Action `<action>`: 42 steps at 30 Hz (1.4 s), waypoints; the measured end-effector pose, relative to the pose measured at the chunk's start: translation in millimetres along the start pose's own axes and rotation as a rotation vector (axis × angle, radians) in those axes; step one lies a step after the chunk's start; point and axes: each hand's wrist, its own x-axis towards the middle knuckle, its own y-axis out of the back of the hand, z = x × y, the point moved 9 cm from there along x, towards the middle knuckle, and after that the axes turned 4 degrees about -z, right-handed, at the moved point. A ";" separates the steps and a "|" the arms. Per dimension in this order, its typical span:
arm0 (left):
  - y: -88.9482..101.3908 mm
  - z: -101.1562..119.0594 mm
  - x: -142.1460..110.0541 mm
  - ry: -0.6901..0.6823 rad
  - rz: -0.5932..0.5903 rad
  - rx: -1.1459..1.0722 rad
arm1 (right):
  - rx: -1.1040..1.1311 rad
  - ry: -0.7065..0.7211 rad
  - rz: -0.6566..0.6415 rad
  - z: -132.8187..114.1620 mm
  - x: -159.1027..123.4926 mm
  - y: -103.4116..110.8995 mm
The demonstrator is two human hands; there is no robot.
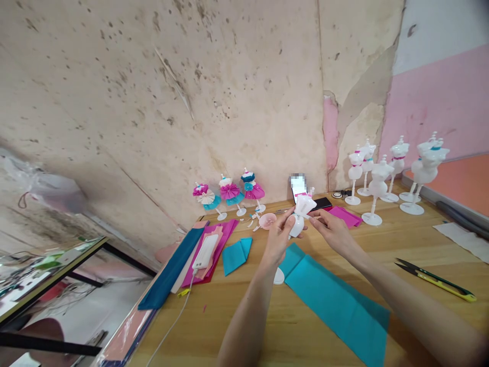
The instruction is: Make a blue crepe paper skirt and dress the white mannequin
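While between both hands [278, 240] [331, 230], white dress form [300, 216]

The left hand [277, 239] is raised with its fingers curled, while the right hand [332, 230] reaches across, fingertips pinched close beside it. Both bare forearms [244, 321] angle inward.

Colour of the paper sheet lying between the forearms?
The paper sheet is plain teal, shown best in the head view.

Bright, even, diffuse light falls across the pale wooden table [198, 326], leaving only soft shadows and no harsh glare. Wide-angle distortion bends the view toward the frame edges, and a pixelated patch obscures the upright phone [298, 187] at the table's far edge.
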 end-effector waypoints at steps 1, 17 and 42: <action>-0.5 -0.3 -0.4 0.007 0.002 -0.018 | -0.001 0.002 0.001 1.2 0.9 0.0; -13.5 -42.0 0.7 0.188 0.028 -0.434 | -0.127 0.023 0.025 -22.7 -14.9 2.3; -15.6 -41.4 -8.1 0.238 0.008 -0.375 | -0.481 0.140 0.015 -51.6 -29.0 3.1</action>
